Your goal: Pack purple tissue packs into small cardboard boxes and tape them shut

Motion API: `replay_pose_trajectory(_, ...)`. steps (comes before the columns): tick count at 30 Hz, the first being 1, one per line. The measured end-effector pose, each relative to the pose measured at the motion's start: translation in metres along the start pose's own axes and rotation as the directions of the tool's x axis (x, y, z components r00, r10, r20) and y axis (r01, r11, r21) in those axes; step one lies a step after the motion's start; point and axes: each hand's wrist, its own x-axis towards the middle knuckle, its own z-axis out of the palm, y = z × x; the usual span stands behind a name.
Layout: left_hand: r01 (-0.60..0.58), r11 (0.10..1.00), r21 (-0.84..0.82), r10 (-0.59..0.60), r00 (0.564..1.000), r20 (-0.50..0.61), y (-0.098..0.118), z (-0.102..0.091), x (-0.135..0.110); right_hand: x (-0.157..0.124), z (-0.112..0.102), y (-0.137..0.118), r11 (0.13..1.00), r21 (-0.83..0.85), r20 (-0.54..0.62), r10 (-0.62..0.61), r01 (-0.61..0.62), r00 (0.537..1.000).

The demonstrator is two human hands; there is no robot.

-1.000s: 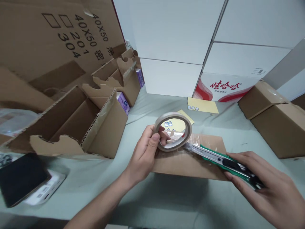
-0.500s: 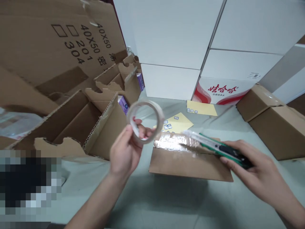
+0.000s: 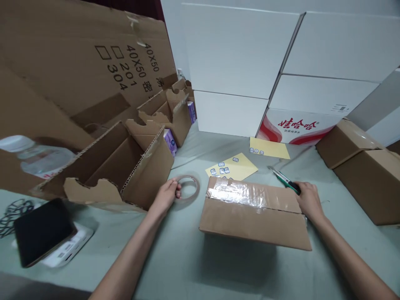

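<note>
From the head camera, our only view, we look down on a pale green table (image 3: 175, 258). A small brown cardboard box (image 3: 250, 221) sits near the middle, between our two hands, its top flaps lying closed. Shiny clear tape (image 3: 236, 193) covers the left and middle of its top seam (image 3: 281, 209), so we judge that stretch sealed; toward the right end a dark line shows, and we cannot tell whether tape covers it.

Our left hand (image 3: 167, 196) pinches the edge of a tape roll (image 3: 196, 191), low at the table, left of the box. Our right hand (image 3: 310, 202) grips the handle of a green utility knife (image 3: 284, 180), just behind the box's right end, its tip pointing away. Neither tool touches the seam. Beyond the box lies a yellow sheet (image 3: 245, 166) bearing small blue-edged labels.
</note>
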Motion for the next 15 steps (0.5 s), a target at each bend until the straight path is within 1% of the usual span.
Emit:
replay_pose_trajectory(1, -0.020, 0.999, 0.051, 0.021, 1.000, -0.020, -0.001, 0.000, 0.000, 0.001, -0.001, -0.001, 1.000, 0.003, 0.002, -0.004, 0.004, 1.000)
replay_pose_trajectory(3, -0.099, 0.984, 0.148, 0.111, 0.991, -0.074, 0.002, 0.002, -0.003, 0.004, -0.006, -0.007, 0.999, 0.024, 0.001, -0.028, 0.028, 1.000)
replay_pose_trajectory(5, -0.213, 0.949, 0.234, 0.243, 0.964, -0.110, 0.014, 0.004, -0.014, 0.011, -0.010, -0.018, 0.994, 0.075, 0.023, -0.083, 0.081, 0.996)
replay_pose_trajectory(6, -0.273, 0.924, 0.267, 0.310, 0.944, -0.109, 0.023, 0.005, -0.023, 0.015, -0.011, -0.024, 0.987, 0.112, 0.048, -0.121, 0.115, 0.992)
replay_pose_trajectory(7, -0.330, 0.899, 0.288, 0.370, 0.924, -0.095, 0.033, 0.006, -0.034, 0.020, -0.011, -0.032, 0.977, 0.155, 0.082, -0.162, 0.148, 0.983)
replay_pose_trajectory(9, -0.468, 0.828, 0.308, 0.495, 0.869, -0.009, 0.054, 0.006, -0.062, 0.032, -0.007, -0.049, 0.947, 0.249, 0.162, -0.245, 0.201, 0.956)
replay_pose_trajectory(10, -0.554, 0.774, 0.306, 0.567, 0.822, 0.057, 0.065, 0.008, -0.078, 0.038, -0.002, -0.058, 0.930, 0.295, 0.205, -0.286, 0.219, 0.936)
replay_pose_trajectory(11, -0.705, 0.640, 0.306, 0.686, 0.703, 0.186, 0.074, 0.011, -0.094, 0.046, 0.004, -0.068, 0.912, 0.339, 0.246, -0.324, 0.232, 0.914)
replay_pose_trajectory(12, -0.836, 0.484, 0.259, 0.774, 0.547, 0.321, 0.081, 0.016, -0.109, 0.053, 0.011, -0.077, 0.894, 0.378, 0.285, -0.361, 0.242, 0.888)
replay_pose_trajectory(13, -0.921, 0.337, 0.196, 0.824, 0.390, 0.412, 0.086, 0.023, -0.122, 0.061, 0.019, -0.086, 0.876, 0.412, 0.322, -0.397, 0.251, 0.860)
replay_pose_trajectory(14, -0.965, 0.205, 0.162, 0.830, 0.259, 0.494, 0.090, 0.032, -0.132, 0.068, 0.028, -0.095, 0.860, 0.441, 0.356, -0.431, 0.258, 0.829)
replay_pose_trajectory(15, -0.982, 0.106, 0.155, 0.801, 0.177, 0.572, 0.092, 0.043, -0.140, 0.076, 0.038, -0.105, 0.845, 0.464, 0.386, -0.463, 0.266, 0.798)
